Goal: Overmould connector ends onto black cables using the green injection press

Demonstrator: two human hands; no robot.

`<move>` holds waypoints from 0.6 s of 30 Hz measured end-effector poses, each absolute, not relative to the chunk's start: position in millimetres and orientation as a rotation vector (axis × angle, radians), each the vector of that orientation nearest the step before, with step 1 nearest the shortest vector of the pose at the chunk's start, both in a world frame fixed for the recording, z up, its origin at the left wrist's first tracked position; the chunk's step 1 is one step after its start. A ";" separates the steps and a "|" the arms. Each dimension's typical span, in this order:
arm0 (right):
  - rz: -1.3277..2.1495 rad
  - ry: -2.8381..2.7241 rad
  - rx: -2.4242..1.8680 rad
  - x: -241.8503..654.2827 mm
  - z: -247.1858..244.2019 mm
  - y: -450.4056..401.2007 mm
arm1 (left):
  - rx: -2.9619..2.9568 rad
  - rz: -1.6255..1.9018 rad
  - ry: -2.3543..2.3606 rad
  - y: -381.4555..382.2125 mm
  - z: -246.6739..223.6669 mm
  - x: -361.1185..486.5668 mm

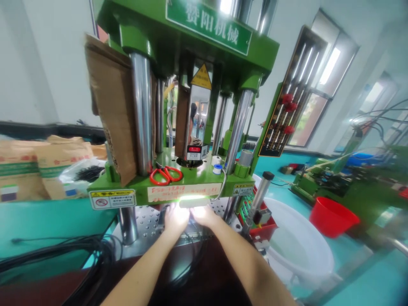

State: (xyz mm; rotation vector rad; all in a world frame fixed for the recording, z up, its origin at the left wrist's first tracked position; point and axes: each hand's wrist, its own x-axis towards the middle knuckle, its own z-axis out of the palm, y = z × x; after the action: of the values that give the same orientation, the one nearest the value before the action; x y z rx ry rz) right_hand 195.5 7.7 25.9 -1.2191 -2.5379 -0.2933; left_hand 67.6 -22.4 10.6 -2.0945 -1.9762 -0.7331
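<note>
Both my hands reach under the front beam of a green press (261,55), into the glare of a bright lamp (193,203). My left hand (176,216) and my right hand (204,214) are close together over the perforated metal plate (148,227). Glare and the beam hide my fingertips, so I cannot make out their grip. Thin black cables (191,270) hang down from between my hands toward my lap. Red-handled scissors (166,174) lie on the press ledge above my left hand. A small blue and white spool (217,169) stands farther right.
A bundle of black cables (92,250) lies at the left. Cardboard (113,106) leans against the left column. To the right are a red control box (264,227), a large white tub (306,242) and a red bucket (333,216). Paper sacks (60,165) stand behind, left.
</note>
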 end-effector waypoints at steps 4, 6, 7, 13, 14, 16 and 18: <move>-0.238 -2.602 -1.246 196.3 28.3 4.4 | -2.261 -0.664 -1.809 -21.9 7.8 53.3; -0.212 -2.620 -1.265 194.6 27.8 4.0 | -2.332 -0.632 -1.749 -20.3 6.3 46.3; -0.199 -2.624 -1.278 193.6 27.3 4.1 | -2.356 -0.621 -1.733 -19.4 5.8 43.4; -0.109 -2.617 -1.365 185.4 24.0 9.0 | -2.455 -0.626 -1.739 -12.9 6.7 35.9; -0.097 -2.614 -1.378 183.3 23.8 10.4 | -2.467 -0.634 -1.747 -11.8 7.3 35.8; -0.077 -2.610 -1.403 179.5 24.3 12.9 | -2.485 -0.655 -1.760 -10.3 8.3 35.3; -0.061 -2.611 -1.421 177.9 26.8 14.4 | -2.496 -0.686 -1.765 -10.4 9.1 32.7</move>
State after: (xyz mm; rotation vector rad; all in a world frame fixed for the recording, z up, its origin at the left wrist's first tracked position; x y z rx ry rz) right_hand 177.9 14.4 26.8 -1.4210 -2.6111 -0.0614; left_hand 32.7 -10.4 9.1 -2.4964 -1.7654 -0.6857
